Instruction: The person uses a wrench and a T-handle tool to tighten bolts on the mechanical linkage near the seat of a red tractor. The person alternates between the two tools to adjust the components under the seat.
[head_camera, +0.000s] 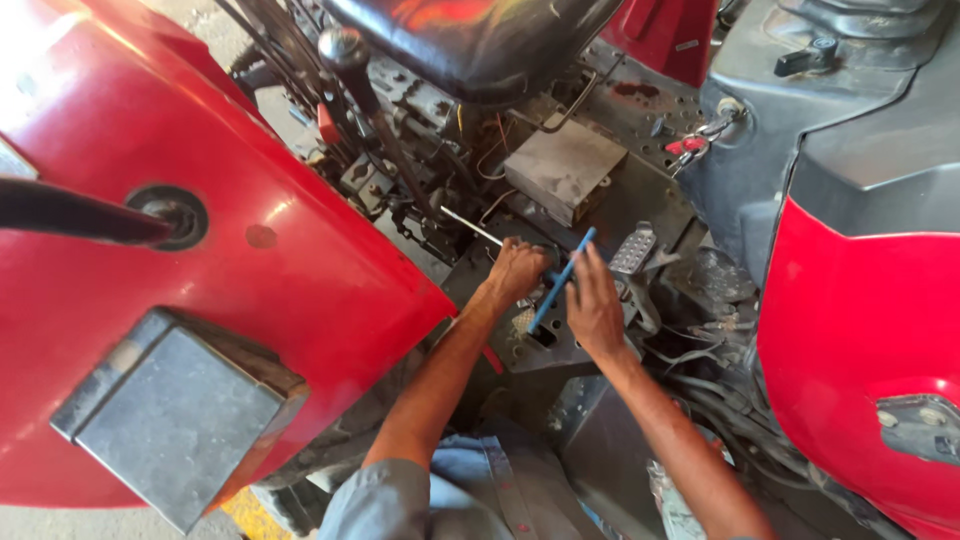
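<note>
A tractor is seen from above, with two bare forearms reaching down into its greasy footwell. The left hand (517, 268) is curled closed around the lower end of a thin, bright metal rod (472, 227) that slants up to the left. The right hand (594, 305) is closed on a slim blue bar-shaped tool (561, 279), whose straight shaft runs diagonally between the two hands and ends at a dull metal floor plate (535, 350). Just beyond the fingers, a ribbed grey pedal (633, 248) is seen. A flat, dusty grey box (563, 168) lies further up, under the glossy black seat (480, 40). Smooth, curved red fenders (300, 270) are seen crowding both sides, so only a narrow channel is left open around the hands. Loose wires are tangled to the right.
</note>
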